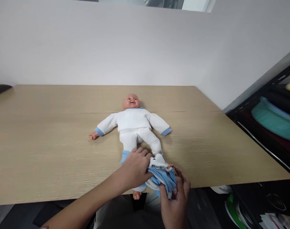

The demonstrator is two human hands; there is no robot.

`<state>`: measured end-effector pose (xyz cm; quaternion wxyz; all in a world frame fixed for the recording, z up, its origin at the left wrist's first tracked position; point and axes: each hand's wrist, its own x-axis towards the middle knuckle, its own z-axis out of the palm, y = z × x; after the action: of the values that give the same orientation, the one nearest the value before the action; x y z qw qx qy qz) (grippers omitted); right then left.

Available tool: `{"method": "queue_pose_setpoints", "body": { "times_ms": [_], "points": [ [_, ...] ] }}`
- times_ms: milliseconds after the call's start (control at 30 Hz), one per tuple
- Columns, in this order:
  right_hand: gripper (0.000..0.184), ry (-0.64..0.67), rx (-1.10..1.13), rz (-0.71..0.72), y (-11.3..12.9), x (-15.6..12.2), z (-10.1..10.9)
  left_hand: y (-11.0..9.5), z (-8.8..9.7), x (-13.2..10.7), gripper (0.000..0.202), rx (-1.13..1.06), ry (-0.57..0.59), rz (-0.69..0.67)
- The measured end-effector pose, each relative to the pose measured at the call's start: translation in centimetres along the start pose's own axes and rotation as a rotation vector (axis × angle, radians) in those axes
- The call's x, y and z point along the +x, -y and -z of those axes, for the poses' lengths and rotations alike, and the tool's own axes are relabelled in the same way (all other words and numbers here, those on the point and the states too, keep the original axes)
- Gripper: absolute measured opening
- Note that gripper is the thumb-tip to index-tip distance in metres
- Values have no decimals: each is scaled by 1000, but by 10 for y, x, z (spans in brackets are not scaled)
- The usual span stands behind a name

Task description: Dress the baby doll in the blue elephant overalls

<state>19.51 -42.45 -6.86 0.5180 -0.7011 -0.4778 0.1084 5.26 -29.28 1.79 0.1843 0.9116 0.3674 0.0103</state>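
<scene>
A baby doll [134, 119] lies on its back on the table, head towards the wall and arms spread, in a white top with blue cuffs. Blue-and-white doll pants [164, 176] are bunched around the lower part of its leg on the right, at the table's front edge. My left hand [138, 163] is closed on the left side of the bunched cloth, over the doll's lower legs. Curled around the right side of the pants is my right hand [175, 194]. The foot on that side is mostly hidden; the other bare foot [136, 194] pokes out over the edge.
The wooden table [64, 143] meets a white wall [106, 47] at the back. On the right stands a dark shelf [261, 136] holding a teal item [273, 117]. Papers [275, 221] and a green round object [232, 210] are below the table at right.
</scene>
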Motion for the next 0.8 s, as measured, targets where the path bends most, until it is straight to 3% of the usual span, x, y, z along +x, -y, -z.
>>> {"method": "queue_pose_setpoints", "body": {
  "times_ms": [167, 300, 500, 633, 800],
  "points": [
    [38, 72, 126, -126, -3, 8, -3, 5, -4, 5, 44, -91, -43, 17],
    [46, 103, 120, -262, -4, 12, -12, 17, -6, 11, 44, -139, -88, 18],
    [56, 254, 275, -362, -1, 34, -30, 42, 4, 13, 19, -226, -137, -11],
    [45, 398, 332, -245, 1, 53, -38, 52, 19, 7, 10, -443, -54, -39],
    [48, 427, 367, -3, 5, 71, -38, 61, 31, -1, 17, -696, 19, -99]
  ]
}}
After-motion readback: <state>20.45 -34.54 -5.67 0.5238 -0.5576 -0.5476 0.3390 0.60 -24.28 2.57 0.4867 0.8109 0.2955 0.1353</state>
